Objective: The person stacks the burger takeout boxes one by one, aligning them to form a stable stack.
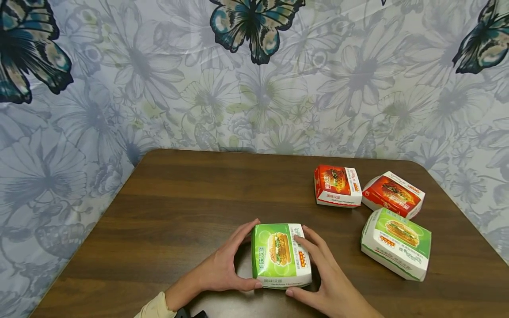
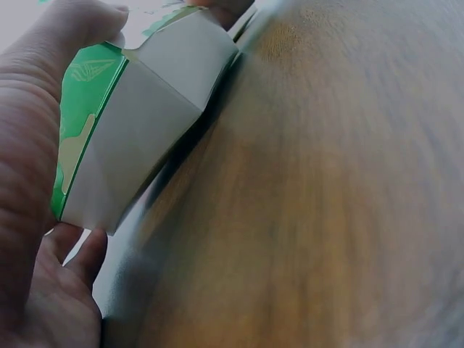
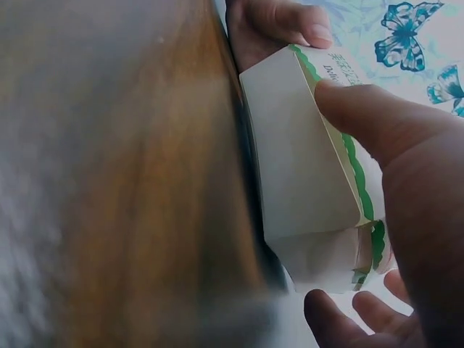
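Observation:
A green and white hamburger box sits at the near middle of the wooden table, its burger picture facing up. My left hand grips its left side, thumb at the near corner and fingers at the far one. On the other side my right hand holds it, thumb at the near face and fingers along the right edge. The left wrist view shows the hamburger box's plain white side between thumb and fingers. In the right wrist view the thumb lies against the box; its underside is hidden.
To the right stand two red hamburger boxes and another green hamburger box, close together. The brown table has a rounded far edge. Behind it hangs a floral cloth with butterflies. A dark object shows near the left wrist.

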The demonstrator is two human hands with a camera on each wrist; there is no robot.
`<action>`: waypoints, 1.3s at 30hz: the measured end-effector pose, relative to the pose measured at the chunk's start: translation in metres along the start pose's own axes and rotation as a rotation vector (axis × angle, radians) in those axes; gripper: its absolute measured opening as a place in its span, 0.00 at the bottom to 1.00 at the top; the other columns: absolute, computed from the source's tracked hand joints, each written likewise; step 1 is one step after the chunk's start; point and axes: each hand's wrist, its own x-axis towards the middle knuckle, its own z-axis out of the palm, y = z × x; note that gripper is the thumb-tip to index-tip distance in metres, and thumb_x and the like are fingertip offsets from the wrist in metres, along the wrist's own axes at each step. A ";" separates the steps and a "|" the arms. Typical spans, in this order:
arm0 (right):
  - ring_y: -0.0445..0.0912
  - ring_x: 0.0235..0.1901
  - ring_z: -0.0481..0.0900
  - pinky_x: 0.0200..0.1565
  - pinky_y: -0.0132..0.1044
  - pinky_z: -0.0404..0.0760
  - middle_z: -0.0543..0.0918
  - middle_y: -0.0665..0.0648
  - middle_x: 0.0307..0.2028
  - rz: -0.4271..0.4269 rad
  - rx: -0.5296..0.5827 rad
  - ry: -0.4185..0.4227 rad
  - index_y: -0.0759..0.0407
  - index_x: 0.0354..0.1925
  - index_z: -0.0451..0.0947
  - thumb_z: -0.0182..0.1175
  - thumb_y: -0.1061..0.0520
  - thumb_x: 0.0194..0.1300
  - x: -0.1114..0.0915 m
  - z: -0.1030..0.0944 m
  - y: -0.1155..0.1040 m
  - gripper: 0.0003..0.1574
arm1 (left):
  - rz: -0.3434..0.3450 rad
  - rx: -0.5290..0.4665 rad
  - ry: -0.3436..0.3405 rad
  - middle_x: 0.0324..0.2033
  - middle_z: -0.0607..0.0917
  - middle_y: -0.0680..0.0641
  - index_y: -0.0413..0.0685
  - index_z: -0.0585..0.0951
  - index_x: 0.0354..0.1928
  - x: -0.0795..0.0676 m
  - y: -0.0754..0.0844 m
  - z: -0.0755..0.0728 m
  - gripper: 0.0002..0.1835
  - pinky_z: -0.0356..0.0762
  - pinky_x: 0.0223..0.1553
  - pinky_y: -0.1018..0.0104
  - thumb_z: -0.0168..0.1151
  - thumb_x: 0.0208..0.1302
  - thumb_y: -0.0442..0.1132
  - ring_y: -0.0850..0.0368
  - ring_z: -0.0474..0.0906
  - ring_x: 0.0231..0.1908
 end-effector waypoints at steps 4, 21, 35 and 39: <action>0.46 0.76 0.56 0.68 0.19 0.52 0.52 0.55 0.80 0.010 -0.025 0.008 0.46 0.79 0.57 0.79 0.40 0.55 0.001 -0.003 -0.001 0.62 | 0.009 0.012 0.009 0.78 0.58 0.50 0.68 0.47 0.82 0.000 -0.001 0.000 0.63 0.66 0.72 0.52 0.81 0.53 0.54 0.55 0.68 0.70; 0.40 0.72 0.62 0.64 0.27 0.73 0.53 0.53 0.80 0.053 0.000 0.061 0.49 0.79 0.58 0.80 0.48 0.56 0.002 -0.014 0.000 0.61 | 0.012 0.016 0.012 0.76 0.60 0.59 0.68 0.48 0.82 0.001 0.000 0.000 0.62 0.67 0.71 0.53 0.80 0.54 0.55 0.56 0.70 0.69; 0.41 0.74 0.59 0.67 0.21 0.64 0.58 0.59 0.78 -0.021 -0.009 0.177 0.56 0.77 0.60 0.84 0.59 0.46 0.003 -0.026 0.002 0.66 | -0.002 -0.022 -0.007 0.76 0.60 0.60 0.70 0.49 0.82 0.000 0.000 0.000 0.61 0.68 0.71 0.53 0.81 0.53 0.54 0.53 0.70 0.69; 0.42 0.74 0.61 0.67 0.22 0.65 0.60 0.60 0.77 -0.032 0.000 0.216 0.59 0.77 0.61 0.84 0.62 0.43 0.002 -0.031 0.005 0.67 | -0.008 -0.021 -0.010 0.76 0.59 0.60 0.71 0.49 0.81 0.000 0.000 0.000 0.61 0.68 0.71 0.52 0.81 0.53 0.54 0.53 0.70 0.69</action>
